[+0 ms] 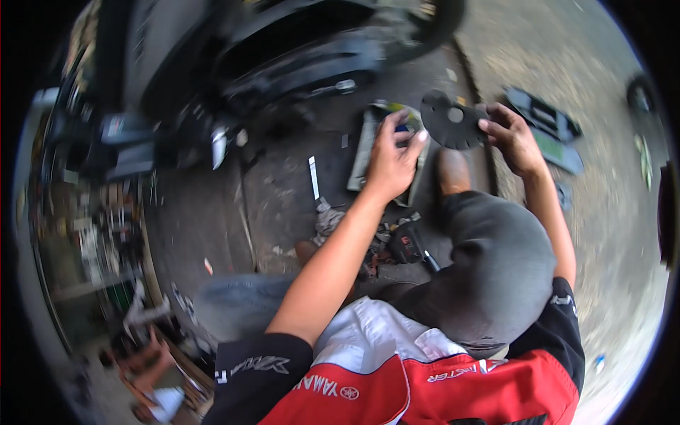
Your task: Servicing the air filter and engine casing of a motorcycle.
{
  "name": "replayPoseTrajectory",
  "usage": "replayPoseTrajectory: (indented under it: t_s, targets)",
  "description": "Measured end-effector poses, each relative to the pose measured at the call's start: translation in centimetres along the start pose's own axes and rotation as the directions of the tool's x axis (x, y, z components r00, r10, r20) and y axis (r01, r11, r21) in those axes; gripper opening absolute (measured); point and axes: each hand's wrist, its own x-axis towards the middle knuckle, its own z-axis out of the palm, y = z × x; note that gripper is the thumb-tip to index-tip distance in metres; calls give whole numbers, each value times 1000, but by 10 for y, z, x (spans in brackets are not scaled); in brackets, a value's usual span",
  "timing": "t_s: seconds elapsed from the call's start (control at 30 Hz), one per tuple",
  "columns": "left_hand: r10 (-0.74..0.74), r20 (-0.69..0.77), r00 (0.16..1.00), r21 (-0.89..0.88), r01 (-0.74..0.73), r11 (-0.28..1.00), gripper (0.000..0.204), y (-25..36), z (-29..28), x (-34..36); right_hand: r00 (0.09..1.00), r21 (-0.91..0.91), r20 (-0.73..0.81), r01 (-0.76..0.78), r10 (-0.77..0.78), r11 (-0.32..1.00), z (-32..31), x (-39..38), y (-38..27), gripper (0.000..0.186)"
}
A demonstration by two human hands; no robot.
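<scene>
My right hand [516, 138] pinches a dark, flat, roundish plate [445, 127] by its right edge. The plate has a round hole and a notched rim. At its left edge is my left hand [395, 157], fingers apart, thumb tip at or very near the rim; whether it touches I cannot tell. Behind my left hand, partly covered by it, lies a pale open tray or box [363, 159] with blurred contents. Below the hands, on the dark ground, sits a black and red tool or battery pack [407, 244] beside a crumpled grey rag [328, 221].
A dark motorcycle [297, 67], blurred, fills the upper left. Dark and green cases [545, 124] lie right of my right hand. A white strip [314, 177] lies on the ground. Cluttered shelves [92, 241] stand at left, with another person [152, 365] at lower left.
</scene>
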Motion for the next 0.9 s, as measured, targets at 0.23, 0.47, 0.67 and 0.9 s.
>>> replayPoseTrajectory:
  t_s: [0.23, 0.47, 0.67, 0.9]
  targets:
    - [-135, -204, 970, -541, 3, 841, 34, -21, -118, -7, 920, -391, 376, 48, 111, 919, 150, 43, -94, 39]
    - [-121, -224, 967, -752, -93, 653, 30, -80, -195, -15, 865, -304, 489, 48, 113, 952, 274, 76, -97, 32]
    - [-293, -390, 873, -861, -232, 453, 9, -129, -259, 31, 649, -683, 645, 727, -404, 78, 392, 141, -73, 24]
    - [-378, -492, 785, -799, -233, 554, 17, -154, -296, 99, 743, -854, 507, 502, -437, -139, 442, 196, -48, 30]
